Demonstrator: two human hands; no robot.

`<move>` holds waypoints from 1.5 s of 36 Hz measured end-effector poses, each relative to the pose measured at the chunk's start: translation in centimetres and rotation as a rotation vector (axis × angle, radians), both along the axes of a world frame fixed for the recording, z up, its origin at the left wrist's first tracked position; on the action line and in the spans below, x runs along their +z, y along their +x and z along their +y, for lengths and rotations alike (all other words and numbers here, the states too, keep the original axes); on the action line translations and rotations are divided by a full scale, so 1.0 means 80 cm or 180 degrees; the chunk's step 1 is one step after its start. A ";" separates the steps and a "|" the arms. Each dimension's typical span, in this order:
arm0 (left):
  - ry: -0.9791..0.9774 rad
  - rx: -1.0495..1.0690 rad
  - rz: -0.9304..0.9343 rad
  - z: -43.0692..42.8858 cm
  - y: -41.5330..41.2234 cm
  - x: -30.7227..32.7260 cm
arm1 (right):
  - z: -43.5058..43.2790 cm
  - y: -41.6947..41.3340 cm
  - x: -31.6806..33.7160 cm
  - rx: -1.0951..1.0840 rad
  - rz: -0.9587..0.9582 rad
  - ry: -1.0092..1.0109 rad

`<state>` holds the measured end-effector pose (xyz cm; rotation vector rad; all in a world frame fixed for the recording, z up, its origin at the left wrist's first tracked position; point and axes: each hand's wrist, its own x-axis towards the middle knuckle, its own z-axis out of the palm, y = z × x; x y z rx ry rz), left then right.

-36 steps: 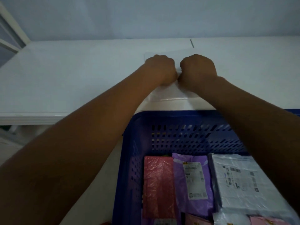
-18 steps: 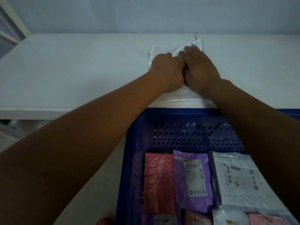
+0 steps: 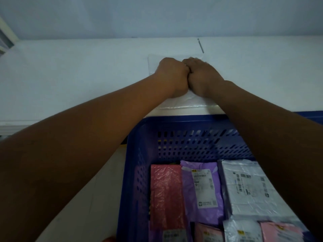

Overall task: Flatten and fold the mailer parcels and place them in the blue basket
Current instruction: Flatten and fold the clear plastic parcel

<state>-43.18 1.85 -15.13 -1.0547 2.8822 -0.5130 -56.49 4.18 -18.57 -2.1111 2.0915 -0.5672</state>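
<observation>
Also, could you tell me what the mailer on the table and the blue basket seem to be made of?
The mailer is probably thin plastic film, slightly glossy; its near edge catches light and shows fine wrinkles. The basket is likely rigid moulded plastic, smooth with a faint sheen; its wall carries neat rows of slots.

White table (image 3: 70, 75), pale wall (image 3: 157, 14)

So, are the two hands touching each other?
Touching. The head view shows the left hand and right hand pressed together, with no gap, on the white mailer.
</observation>
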 end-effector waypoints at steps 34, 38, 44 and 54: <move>0.1145 0.0899 0.0853 -0.043 0.035 -0.035 | -0.006 -0.002 -0.005 -0.0636 0.0919 0.0528; 0.1193 0.1163 0.0976 -0.047 0.034 -0.039 | -0.003 0.000 -0.008 -0.1090 0.0790 0.0487; 0.1187 0.1268 0.0702 -0.043 0.032 -0.014 | 0.007 -0.018 0.012 -0.1421 -0.0210 -0.0316; 0.0492 0.1983 -0.0474 -0.006 0.037 0.025 | 0.037 -0.004 0.049 -0.1831 -0.0792 -0.0354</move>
